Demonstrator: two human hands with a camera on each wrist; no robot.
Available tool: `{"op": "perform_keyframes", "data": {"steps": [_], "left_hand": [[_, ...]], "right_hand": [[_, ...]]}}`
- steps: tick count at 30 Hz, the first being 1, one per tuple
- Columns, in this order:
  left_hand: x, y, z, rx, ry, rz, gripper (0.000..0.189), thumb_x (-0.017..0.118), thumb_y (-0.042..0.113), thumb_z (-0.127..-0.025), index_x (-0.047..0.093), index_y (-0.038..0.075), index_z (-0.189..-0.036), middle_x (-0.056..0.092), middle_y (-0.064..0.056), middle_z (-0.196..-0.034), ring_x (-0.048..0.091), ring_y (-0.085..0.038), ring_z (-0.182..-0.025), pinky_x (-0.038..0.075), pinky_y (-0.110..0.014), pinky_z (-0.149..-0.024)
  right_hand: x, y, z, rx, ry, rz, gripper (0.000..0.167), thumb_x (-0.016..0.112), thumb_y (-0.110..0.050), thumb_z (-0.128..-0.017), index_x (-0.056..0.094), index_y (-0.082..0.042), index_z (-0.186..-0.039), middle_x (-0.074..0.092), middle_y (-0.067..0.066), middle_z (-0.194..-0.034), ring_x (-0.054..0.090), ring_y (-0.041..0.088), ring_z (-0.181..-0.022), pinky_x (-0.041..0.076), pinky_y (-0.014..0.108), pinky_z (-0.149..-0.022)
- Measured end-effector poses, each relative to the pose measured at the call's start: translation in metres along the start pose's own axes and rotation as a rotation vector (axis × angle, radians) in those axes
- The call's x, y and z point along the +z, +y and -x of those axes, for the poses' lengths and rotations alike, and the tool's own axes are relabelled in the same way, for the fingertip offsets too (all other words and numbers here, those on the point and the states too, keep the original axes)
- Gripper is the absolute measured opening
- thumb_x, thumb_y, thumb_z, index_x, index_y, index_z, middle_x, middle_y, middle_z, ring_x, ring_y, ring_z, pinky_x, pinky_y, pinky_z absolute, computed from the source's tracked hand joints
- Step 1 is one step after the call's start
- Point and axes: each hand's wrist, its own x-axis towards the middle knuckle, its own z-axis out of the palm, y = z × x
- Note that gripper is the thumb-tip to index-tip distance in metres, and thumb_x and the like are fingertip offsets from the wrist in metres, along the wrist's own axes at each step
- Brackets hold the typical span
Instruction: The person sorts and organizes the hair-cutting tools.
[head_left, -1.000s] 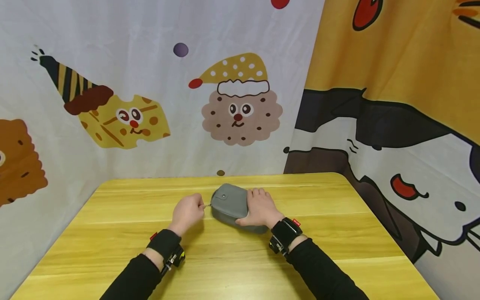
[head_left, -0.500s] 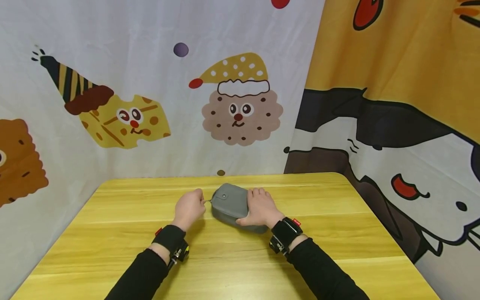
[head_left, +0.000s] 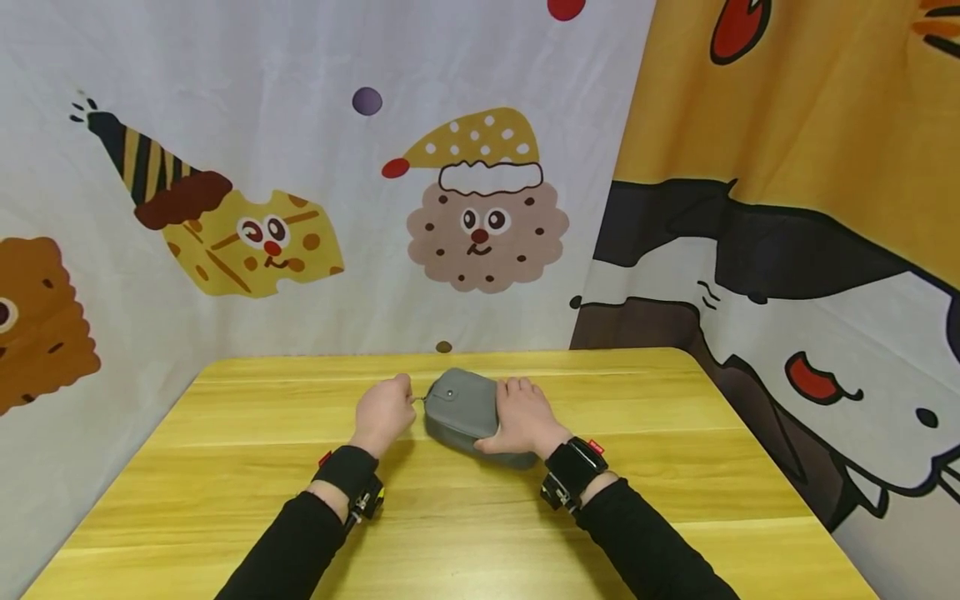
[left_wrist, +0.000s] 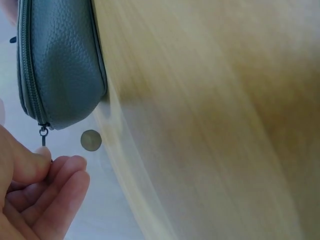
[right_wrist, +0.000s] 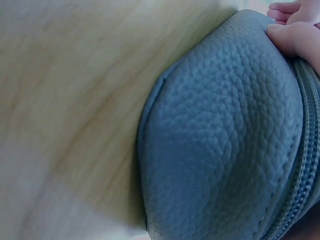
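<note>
A grey pebbled-leather zipper pouch [head_left: 461, 408] lies on the table, its left end angled toward the back. My left hand [head_left: 385, 412] is at that end, pinching the small metal zipper pull [left_wrist: 44, 138] between thumb and index finger. The pull stands straight out from the pouch, in line with the zipper [left_wrist: 32, 85]. Over the pouch's right part my right hand [head_left: 522, 417] grips it, fingers across the top and thumb along the near side. In the right wrist view the zipper teeth [right_wrist: 306, 165] run along the pouch's side below the right thumb [right_wrist: 295, 40].
The yellow wood-grain table [head_left: 480, 533] reaches back to a white curtain [head_left: 300, 325] printed with cartoon food. To the right hangs another cartoon-printed curtain [head_left: 750, 267]. Each wrist wears a black strap with a small camera.
My left hand has moved slightly toward the back of the table, still pinching the zipper pull. The right hand and the pouch stay in place.
</note>
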Motion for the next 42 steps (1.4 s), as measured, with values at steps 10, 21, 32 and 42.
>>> {"op": "perform_keyframes", "data": {"steps": [10, 21, 32, 42], "left_hand": [[-0.002, 0.003, -0.002, 0.0, -0.025, -0.03, 0.01, 0.07, 0.004, -0.087, 0.062, 0.006, -0.083, 0.059, -0.002, -0.069, 0.053, -0.018, -0.057, 0.044, -0.032, -0.051], [0.001, 0.004, 0.0, 0.03, 0.0, -0.028, 0.009, 0.07, 0.004, -0.087, 0.062, 0.007, -0.084, 0.06, -0.002, -0.07, 0.055, -0.019, -0.058, 0.046, -0.034, -0.051], [0.003, 0.008, 0.006, 0.068, 0.047, 0.013, 0.018, 0.071, 0.0, -0.084, 0.058, 0.01, -0.079, 0.057, 0.0, -0.067, 0.05, -0.015, -0.054, 0.041, -0.031, -0.049], [0.008, 0.009, 0.007, 0.101, 0.074, 0.02, 0.018, 0.073, 0.001, -0.083, 0.058, 0.01, -0.079, 0.058, 0.0, -0.067, 0.054, -0.017, -0.055, 0.044, -0.033, -0.049]], "right_hand": [[-0.001, 0.0, 0.002, -0.028, 0.015, 0.01, 0.11, 0.07, -0.074, -0.07, 0.044, 0.007, -0.141, 0.052, 0.023, -0.127, 0.048, 0.037, -0.116, 0.042, 0.049, -0.098], [-0.001, 0.007, 0.01, -0.111, 0.028, -0.017, 0.108, 0.072, -0.07, -0.07, 0.045, 0.005, -0.142, 0.052, 0.021, -0.127, 0.049, 0.036, -0.116, 0.041, 0.048, -0.1], [-0.003, 0.01, 0.019, -0.16, 0.063, -0.014, 0.104, 0.074, -0.067, -0.067, 0.05, 0.006, -0.137, 0.055, 0.02, -0.122, 0.051, 0.035, -0.111, 0.043, 0.047, -0.098], [-0.001, 0.018, 0.029, -0.263, 0.082, -0.012, 0.106, 0.074, -0.067, -0.067, 0.048, 0.005, -0.14, 0.054, 0.018, -0.124, 0.052, 0.032, -0.11, 0.046, 0.045, -0.094]]}}
